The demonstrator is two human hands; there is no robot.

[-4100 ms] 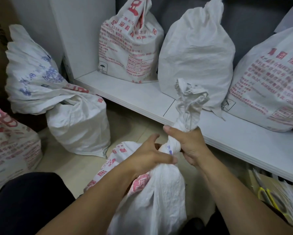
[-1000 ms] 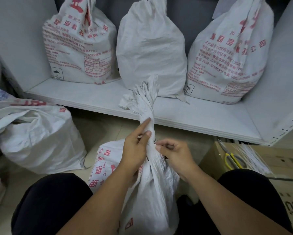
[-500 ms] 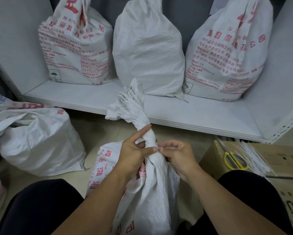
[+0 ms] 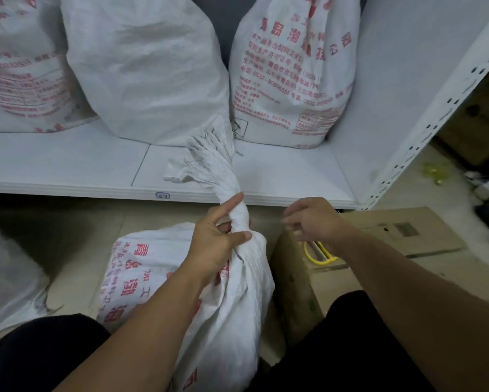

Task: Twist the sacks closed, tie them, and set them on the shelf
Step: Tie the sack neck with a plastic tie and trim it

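A white woven sack (image 4: 158, 275) with red print stands on the floor between my knees. Its neck (image 4: 209, 162) is twisted tight and fans out above the twist. My left hand (image 4: 215, 241) grips the twisted neck, thumb across the front and forefinger up along it. My right hand (image 4: 314, 219) is off the sack, hovering to its right over a cardboard box (image 4: 401, 230); its fingers are loosely bent and blurred, and I see nothing in them. The white shelf (image 4: 67, 171) runs just behind the sack.
Three filled sacks stand on the shelf: a printed one at the left (image 4: 22, 66), a plain one in the middle (image 4: 147, 66), a printed one at the right (image 4: 291, 80). Yellow-handled scissors (image 4: 318, 254) lie on the box. Another sack (image 4: 8, 278) sits on the floor at left. A perforated upright (image 4: 424, 128) bounds the shelf's right end.
My right hand has let go of the sack's neck and moved right, over the cardboard box. My left hand keeps its grip on the twist. The view has swung right and closer.
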